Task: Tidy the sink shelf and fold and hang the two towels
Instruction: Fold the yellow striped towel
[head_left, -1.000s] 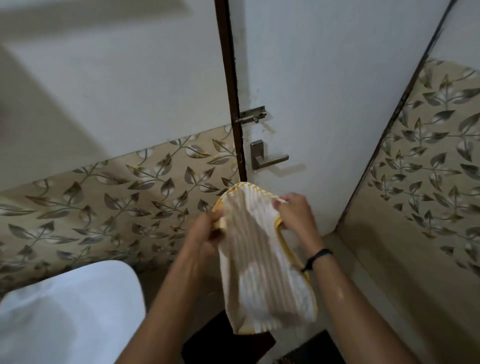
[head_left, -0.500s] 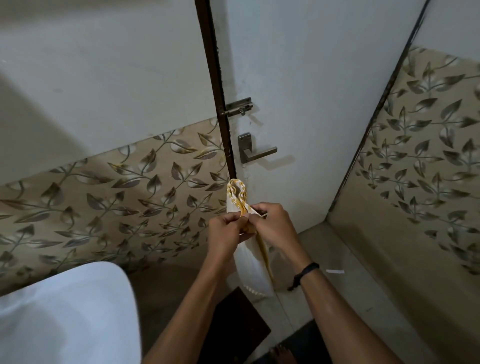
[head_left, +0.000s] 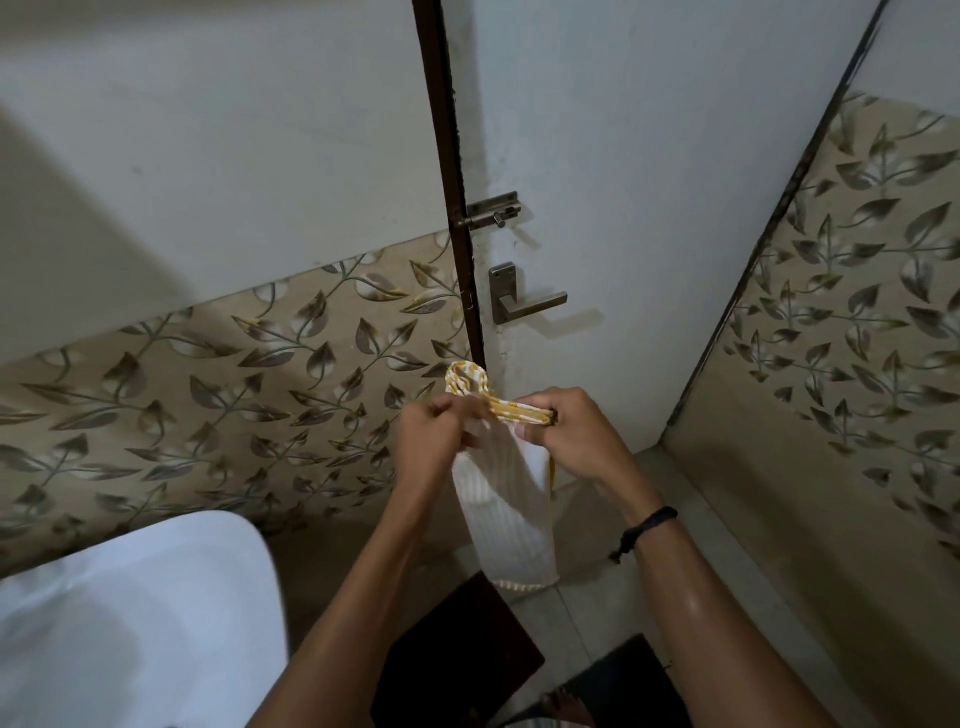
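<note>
White sink (head_left: 130, 597) low left. Left grip (head_left: 434, 441) pinches the bunched top of the towel (head_left: 511, 514). The towel hangs mid-air between both hands, in front of the door, tail dangling toward the floor. Right grip (head_left: 576, 441) pinches the yellow-trimmed hem. Looks light, soft, floppy; best held at hem corners, kept taut.

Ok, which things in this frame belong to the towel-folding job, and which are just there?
Part of the job:
striped towel, gripped at its top by the left hand and the right hand

Just there:
door handle
sliding bolt
white basin
dark mat
</note>
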